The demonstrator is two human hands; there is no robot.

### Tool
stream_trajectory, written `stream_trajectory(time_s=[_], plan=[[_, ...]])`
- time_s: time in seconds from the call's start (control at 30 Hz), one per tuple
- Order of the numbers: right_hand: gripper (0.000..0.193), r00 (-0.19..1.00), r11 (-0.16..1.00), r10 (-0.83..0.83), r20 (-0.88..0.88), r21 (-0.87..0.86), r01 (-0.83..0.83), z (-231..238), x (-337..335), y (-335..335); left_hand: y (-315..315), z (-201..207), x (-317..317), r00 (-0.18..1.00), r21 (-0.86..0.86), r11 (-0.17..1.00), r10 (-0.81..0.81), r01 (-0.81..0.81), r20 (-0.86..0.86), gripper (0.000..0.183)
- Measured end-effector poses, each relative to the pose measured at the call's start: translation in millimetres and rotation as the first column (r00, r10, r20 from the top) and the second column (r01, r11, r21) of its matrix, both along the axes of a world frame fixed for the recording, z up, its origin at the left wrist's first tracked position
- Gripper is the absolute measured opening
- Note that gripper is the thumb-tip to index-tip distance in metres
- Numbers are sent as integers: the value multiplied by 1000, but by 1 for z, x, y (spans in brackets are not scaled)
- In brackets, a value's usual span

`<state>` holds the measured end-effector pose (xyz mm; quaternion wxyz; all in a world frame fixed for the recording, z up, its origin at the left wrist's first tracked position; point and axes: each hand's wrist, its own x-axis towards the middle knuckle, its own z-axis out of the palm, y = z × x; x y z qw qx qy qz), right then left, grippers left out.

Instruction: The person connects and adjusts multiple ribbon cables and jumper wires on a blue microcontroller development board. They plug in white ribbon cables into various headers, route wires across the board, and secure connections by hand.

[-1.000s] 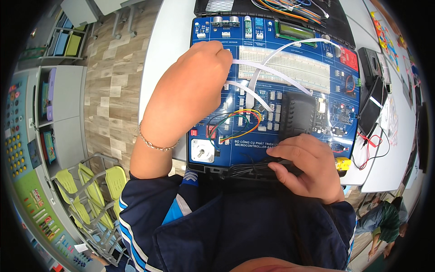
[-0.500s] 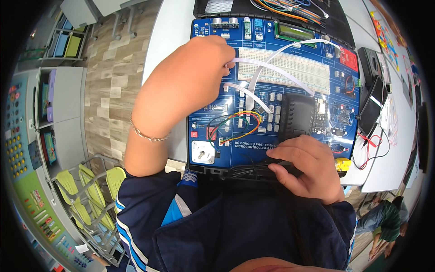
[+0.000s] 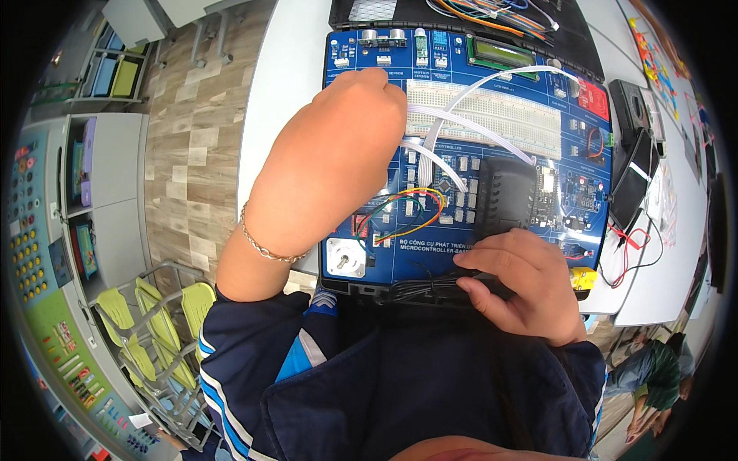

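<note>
A blue electronics training board (image 3: 430,265) in a black case lies in front of me. My left hand (image 3: 338,138) is over its left side, closed round the end of a white ribbon cable (image 3: 469,125); the fingertips are hidden beneath the hand. A second white cable (image 3: 438,160) runs from under that hand to small white sockets near the middle. My right hand (image 3: 523,284) rests at the front edge, thumb and index finger apart, against the lower end of a black power adapter (image 3: 503,196). Its bundled black cord (image 3: 423,288) lies along the case edge.
A white breadboard (image 3: 480,115) and a green display (image 3: 500,55) are mounted farther back. Thin coloured wires (image 3: 407,203) loop near a stepper motor (image 3: 345,257). Jumper wires (image 3: 492,14) lie in the case lid. At right are a black multimeter (image 3: 628,104) and red leads (image 3: 632,240).
My left hand has turned and shifted slightly down and right over the board, hiding the cable end and the socket area. My right hand stays put.
</note>
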<state>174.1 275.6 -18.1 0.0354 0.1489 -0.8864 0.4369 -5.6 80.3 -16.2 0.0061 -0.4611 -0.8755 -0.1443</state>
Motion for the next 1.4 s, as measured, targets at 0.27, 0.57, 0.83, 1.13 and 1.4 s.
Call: stream_trajectory(time_s=[0.27, 0.57, 0.83, 1.13, 1.4], plan=[[27, 1000, 1000, 3, -5, -5, -3, -1, 1, 0, -8, -10, -23, 985, 196, 978, -99, 70, 142, 11], [28, 1000, 1000, 3, 2, 0, -3, 0, 2, 0, -20, -9, -29, 910, 289, 953, -42, -87, 414, 15], [28, 1000, 1000, 3, 3, 8, -3, 1, 1, 0, -22, -14, -32, 915, 341, 939, -99, -43, 390, 11], [29, 1000, 1000, -7, -20, -12, 6, -2, -1, -2, -15, -6, -30, 916, 241, 964, 3, -109, 401, 9], [25, 1000, 1000, -13, 5, -26, 14, -1, -2, -1, -10, 3, -37, 893, 100, 987, 67, -124, 446, 9]])
